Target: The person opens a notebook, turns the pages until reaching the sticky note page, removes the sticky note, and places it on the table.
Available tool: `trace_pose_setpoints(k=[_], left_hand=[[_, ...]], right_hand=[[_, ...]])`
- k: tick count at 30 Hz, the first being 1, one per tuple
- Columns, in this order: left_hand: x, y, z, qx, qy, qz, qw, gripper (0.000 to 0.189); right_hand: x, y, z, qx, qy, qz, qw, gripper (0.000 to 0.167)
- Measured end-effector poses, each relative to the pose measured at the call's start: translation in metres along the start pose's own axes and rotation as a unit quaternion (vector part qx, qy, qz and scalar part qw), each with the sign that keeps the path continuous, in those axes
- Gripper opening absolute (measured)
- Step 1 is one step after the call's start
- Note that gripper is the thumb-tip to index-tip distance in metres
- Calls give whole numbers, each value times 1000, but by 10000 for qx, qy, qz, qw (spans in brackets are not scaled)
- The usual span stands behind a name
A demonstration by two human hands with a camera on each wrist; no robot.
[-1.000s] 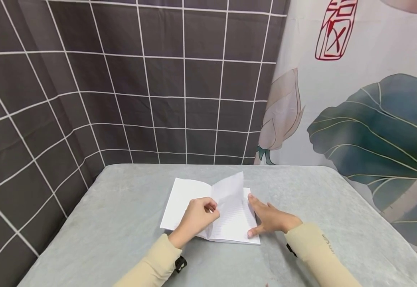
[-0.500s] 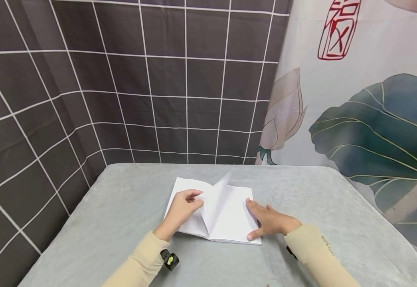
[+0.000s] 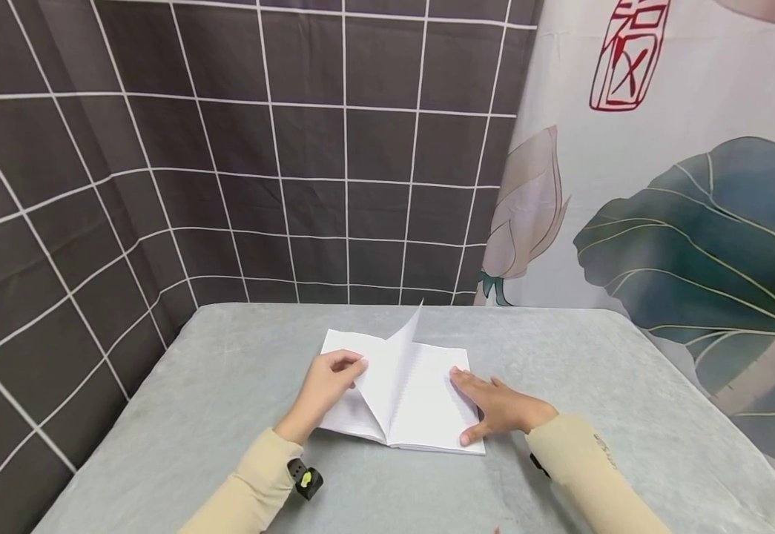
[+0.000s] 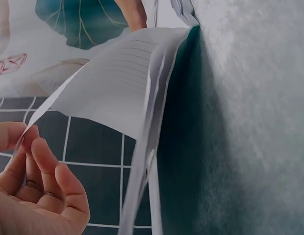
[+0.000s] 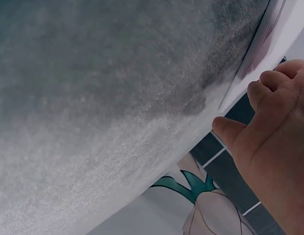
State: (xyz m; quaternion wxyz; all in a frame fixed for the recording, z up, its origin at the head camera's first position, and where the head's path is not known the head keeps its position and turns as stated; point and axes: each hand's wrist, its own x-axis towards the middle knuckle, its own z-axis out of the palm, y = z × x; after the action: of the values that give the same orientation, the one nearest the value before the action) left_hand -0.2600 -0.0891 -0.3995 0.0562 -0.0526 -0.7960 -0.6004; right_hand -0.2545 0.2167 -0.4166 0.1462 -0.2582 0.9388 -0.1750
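In the head view, a dark cloth with white grid lines [image 3: 307,141] fills the upper left. Below centre, the left hand [image 3: 320,386] pinches the edge of a raised page [image 3: 390,378] between thumb and finger. That leaf stands up from the spine of an open notebook [image 3: 434,400], which lies on the grey table [image 3: 227,393] in the lower middle. Right of it, the right hand [image 3: 503,404], thumb and fingers spread wide, rests on the ruled right-hand page. A pale cloth with a green leaf print [image 3: 701,237] hangs at far right.
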Motion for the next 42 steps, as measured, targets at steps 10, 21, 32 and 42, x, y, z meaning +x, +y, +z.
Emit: trace_pose_setpoints(k=[10, 21, 32, 42], left_hand=[[0, -4, -10, 129, 72, -174, 9997, 17], [-1, -11, -25, 348, 42, -304, 9989, 22], [-4, -18, -37, 541, 153, -617, 9965, 22], [-4, -25, -48, 612, 166, -942, 9935, 24]], right_hand=[[5, -1, 1, -12, -235, -261, 9994, 110], [5, -5, 4, -61, -235, -353, 9991, 106], [3, -2, 4, -1, -299, -464, 9985, 104], [2, -3, 2, -52, -410, -502, 9979, 102]])
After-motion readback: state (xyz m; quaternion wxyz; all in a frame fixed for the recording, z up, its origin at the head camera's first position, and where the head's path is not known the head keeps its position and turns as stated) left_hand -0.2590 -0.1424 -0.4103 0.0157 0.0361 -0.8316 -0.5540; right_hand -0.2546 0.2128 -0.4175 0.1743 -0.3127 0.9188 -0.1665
